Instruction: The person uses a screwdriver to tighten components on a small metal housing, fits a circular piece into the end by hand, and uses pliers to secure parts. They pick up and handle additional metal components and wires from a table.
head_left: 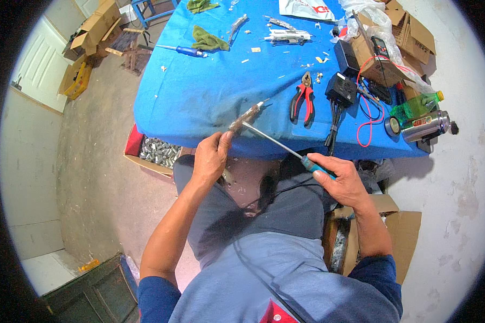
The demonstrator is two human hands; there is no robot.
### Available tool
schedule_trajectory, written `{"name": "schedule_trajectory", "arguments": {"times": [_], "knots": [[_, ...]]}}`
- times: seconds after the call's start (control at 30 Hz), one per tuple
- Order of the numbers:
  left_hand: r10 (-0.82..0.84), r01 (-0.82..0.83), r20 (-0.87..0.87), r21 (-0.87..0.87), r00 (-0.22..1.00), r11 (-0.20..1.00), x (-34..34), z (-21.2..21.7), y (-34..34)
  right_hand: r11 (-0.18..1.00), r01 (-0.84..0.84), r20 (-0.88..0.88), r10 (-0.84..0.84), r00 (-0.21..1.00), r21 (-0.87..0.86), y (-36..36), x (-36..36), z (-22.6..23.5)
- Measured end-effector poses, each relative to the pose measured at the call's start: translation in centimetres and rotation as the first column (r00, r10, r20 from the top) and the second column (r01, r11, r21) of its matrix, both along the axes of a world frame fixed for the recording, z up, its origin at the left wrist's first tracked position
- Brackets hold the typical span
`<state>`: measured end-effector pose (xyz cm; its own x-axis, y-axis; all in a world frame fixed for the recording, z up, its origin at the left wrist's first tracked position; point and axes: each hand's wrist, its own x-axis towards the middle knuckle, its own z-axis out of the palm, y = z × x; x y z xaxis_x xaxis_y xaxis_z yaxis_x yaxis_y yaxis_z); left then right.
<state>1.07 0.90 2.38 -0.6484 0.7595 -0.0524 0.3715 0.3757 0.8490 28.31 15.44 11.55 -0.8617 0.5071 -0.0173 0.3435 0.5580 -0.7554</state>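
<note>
Blue cloth covers the worktop point(199, 91), which stands on a bare concrete floor with cardboard boxes around it. At its near edge the seated person works over the lap. Left hand point(211, 156) is clamped around the lower end of a thin, grimy brown part point(246, 117), whose tip rises just over the cloth's edge. Right hand point(340, 180) is closed around the blue handle of a screwdriver point(277, 144), and the long metal shaft runs up and left until its tip meets the part, just above the left fingers.

To do this well, I judge that the left grip should stay firm and low, with the fingertips kept out of the blade's line, since a slip would drive the tip toward them. Steady, light pressure along the shaft seems safer than prying hard.

Red-handled pliers point(303, 99) lie near on the cloth, beside a black power adapter point(340, 89) with its cable. A green rag point(209, 39) and a second blue-handled screwdriver point(184, 50) lie farther back, a steel flask point(427, 125) to the right.
</note>
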Motion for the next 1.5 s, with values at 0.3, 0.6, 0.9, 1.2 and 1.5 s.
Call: {"name": "schedule_trajectory", "arguments": {"times": [0.3, 0.6, 0.9, 1.2, 1.5], "knots": [[0.012, -0.012, -0.018, 0.001, 1.000, 1.000, 0.4, 0.1, -0.2, 0.996, -0.022, 0.020, 0.020, 1.000, 0.088, -0.4, -0.9, 0.8], [0.000, 0.000, -0.069, -0.001, 0.998, 1.000, 0.3, -0.1, -0.3, 0.935, -0.082, 0.079, 0.058, 0.995, 0.346, -0.9, -2.4, 3.8], [0.008, -0.009, -0.094, -0.015, 0.996, 1.000, 0.3, -0.1, 0.0, 0.958, -0.184, 0.116, 0.162, 0.980, 0.220, 1.4, -3.3, 4.5], [0.056, -0.063, -0.142, -0.043, 0.988, 0.997, -0.1, 0.8, 0.4, 0.694, 0.266, 0.274, -0.103, 0.956, -0.668, 4.0, -2.8, 2.8], [0.005, -0.016, -0.125, -0.089, 0.992, 0.996, -0.4, 0.3, 0.0, 0.999, -0.034, -0.025, 0.034, 0.999, -0.004, 1.0, -1.9, 0.3]]}}
